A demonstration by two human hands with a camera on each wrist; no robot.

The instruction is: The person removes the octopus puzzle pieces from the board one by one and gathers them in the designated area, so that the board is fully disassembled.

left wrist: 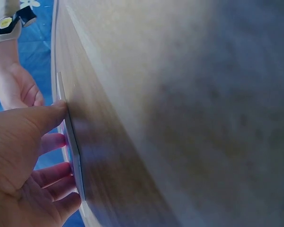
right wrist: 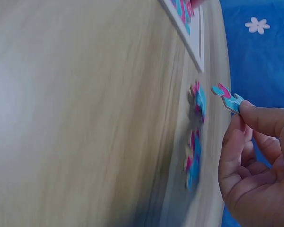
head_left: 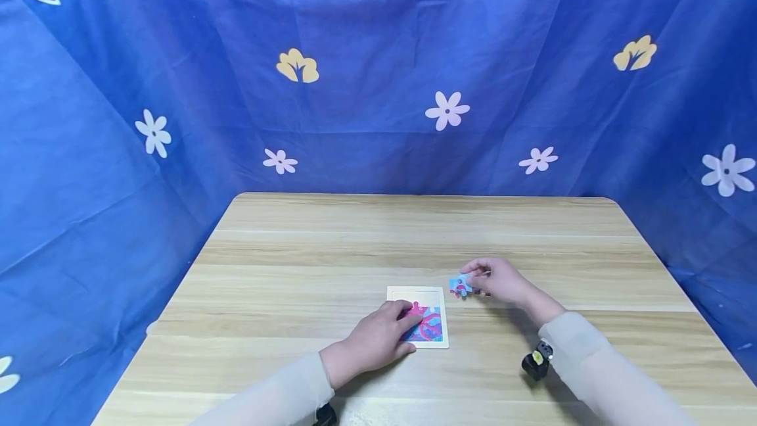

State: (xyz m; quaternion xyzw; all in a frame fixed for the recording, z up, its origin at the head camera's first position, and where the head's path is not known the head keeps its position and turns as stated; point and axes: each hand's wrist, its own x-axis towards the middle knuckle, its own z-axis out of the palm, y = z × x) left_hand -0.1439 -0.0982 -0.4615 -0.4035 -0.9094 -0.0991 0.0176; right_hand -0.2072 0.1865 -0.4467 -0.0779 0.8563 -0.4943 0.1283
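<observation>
My left hand [head_left: 378,337] rests on a white-framed jigsaw puzzle board [head_left: 443,317], its thumb at the near edge. The fingers lie over assembled pink and blue pieces [head_left: 433,331]; part of the picture is hidden beneath them. In the left wrist view the thumb [left wrist: 54,116] touches the board's edge. My right hand [head_left: 499,279] is just right of the board, pinching a blue and pink jigsaw piece [right wrist: 227,98] between thumb and fingers, above the table. Two loose pieces, one nearer the board [right wrist: 199,101] and another [right wrist: 194,158], lie below that hand.
The light wood-grain table [head_left: 296,248] spreads around the board, with its far edge at a blue curtain [head_left: 367,117] patterned with flowers. More blue cloth hangs at both sides. A dark wrist device [head_left: 537,360] sits at the right sleeve.
</observation>
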